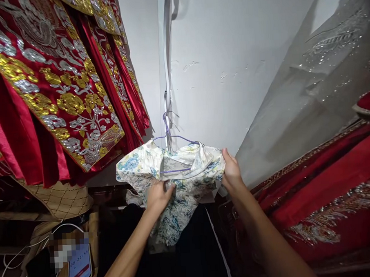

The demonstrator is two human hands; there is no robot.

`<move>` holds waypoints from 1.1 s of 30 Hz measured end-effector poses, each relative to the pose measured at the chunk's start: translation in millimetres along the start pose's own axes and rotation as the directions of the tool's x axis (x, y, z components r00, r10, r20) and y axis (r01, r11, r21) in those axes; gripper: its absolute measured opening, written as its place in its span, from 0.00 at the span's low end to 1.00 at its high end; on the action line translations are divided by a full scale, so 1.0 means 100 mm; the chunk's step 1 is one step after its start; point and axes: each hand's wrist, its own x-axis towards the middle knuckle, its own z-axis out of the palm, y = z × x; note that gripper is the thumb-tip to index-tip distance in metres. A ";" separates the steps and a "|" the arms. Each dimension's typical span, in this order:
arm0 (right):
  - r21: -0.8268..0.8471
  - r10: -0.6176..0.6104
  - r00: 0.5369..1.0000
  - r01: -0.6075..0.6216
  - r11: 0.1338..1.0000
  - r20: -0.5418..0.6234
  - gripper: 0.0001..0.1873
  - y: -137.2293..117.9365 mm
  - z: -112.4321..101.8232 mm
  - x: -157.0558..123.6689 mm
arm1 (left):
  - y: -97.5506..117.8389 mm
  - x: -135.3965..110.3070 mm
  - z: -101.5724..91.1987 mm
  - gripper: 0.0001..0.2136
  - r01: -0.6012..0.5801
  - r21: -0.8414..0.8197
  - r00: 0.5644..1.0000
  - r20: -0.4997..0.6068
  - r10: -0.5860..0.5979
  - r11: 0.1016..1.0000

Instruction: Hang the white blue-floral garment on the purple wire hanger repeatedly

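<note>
A white floral top [174,210] with blue and yellow print hangs on a thin purple wire hanger [181,137] in front of me. The hanger's hook points up beside a pale vertical strip on the wall. My left hand [158,194] is closed on the front of the top just below the neckline, thumb on the outside and other fingers partly hidden by cloth. My right hand [231,169] pinches the sleeve edge at the right side. Through the open neckline the hanger's lower bar shows.
Red garments with gold and silver embroidery [70,102] hang at the left. A sheer sparkly pale fabric [293,89] and a red beaded garment [328,189] stand at the right. Lower left are a lit phone [80,265], a white cable [69,225] and a quilted tan bag [61,197].
</note>
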 end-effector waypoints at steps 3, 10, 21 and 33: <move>0.013 0.009 1.000 -0.009 1.000 0.000 0.24 -0.03 0.02 0.03 | -0.03 0.11 0.19 0.18 0.039 -0.065 0.998 -0.049 -0.042 0.997; 0.015 0.094 0.996 -0.094 0.996 -0.010 0.21 0.01 0.00 -0.04 | -0.04 0.12 0.27 0.18 0.052 -0.188 0.994 -0.085 -0.069 0.981; -0.405 -0.301 0.930 0.197 0.893 -0.213 0.24 0.36 -0.30 -0.17 | -0.11 -0.28 0.35 0.17 0.095 -0.487 0.995 0.017 -0.099 0.868; -0.496 0.202 0.859 0.067 0.866 0.470 0.11 1.46 -0.14 -1.62 | 0.19 -0.93 0.21 0.19 0.351 -0.860 0.926 0.261 -0.272 0.370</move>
